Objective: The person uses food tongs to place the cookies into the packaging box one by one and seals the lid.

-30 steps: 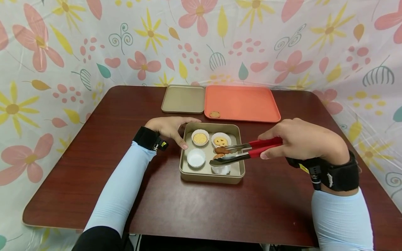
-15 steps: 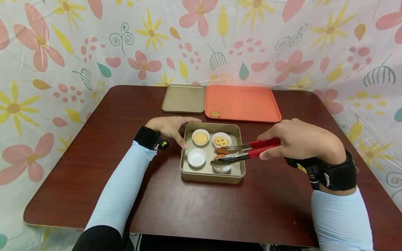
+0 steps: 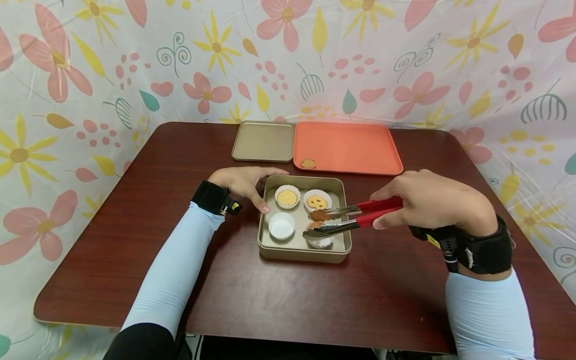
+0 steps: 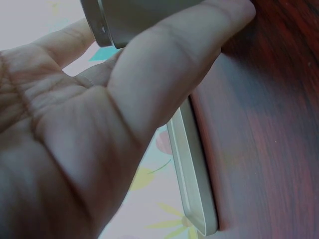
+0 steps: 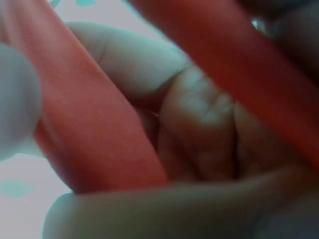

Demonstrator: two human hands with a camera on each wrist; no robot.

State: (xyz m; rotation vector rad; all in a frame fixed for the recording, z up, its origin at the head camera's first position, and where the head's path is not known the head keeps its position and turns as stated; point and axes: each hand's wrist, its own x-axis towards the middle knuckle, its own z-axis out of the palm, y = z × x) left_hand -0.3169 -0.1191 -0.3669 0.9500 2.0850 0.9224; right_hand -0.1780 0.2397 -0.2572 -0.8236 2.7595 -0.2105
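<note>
My right hand [image 3: 436, 202] grips the red handles of metal tongs [image 3: 355, 220]; the right wrist view shows the handles [image 5: 89, 109] inside the curled fingers. The tong tips reach into a gold rectangular tin [image 3: 303, 256], over its front-right white paper cup [image 3: 321, 243]. A brownish cookie [image 3: 316, 225] shows between the tips, partly hidden by the lower arm. My left hand [image 3: 245, 185] touches the tin's back-left corner, thumb on the left rim, fingers extended along the far side. The left wrist view shows the thumb [image 4: 164, 64] against the tin [image 4: 139, 20].
In the tin's back row are a round yellow cookie [image 3: 287, 198] and a pretzel-shaped cookie [image 3: 316, 202], each in a paper cup. A bare paper cup [image 3: 281, 226] is front left. Behind stand a gold lid-like tray [image 3: 263, 142] and an orange tray [image 3: 346, 145] bearing one cookie [image 3: 308, 163].
The tong tips and the front-right paper cup have shifted very slightly to the right. My left hand and the tin hold their place.
</note>
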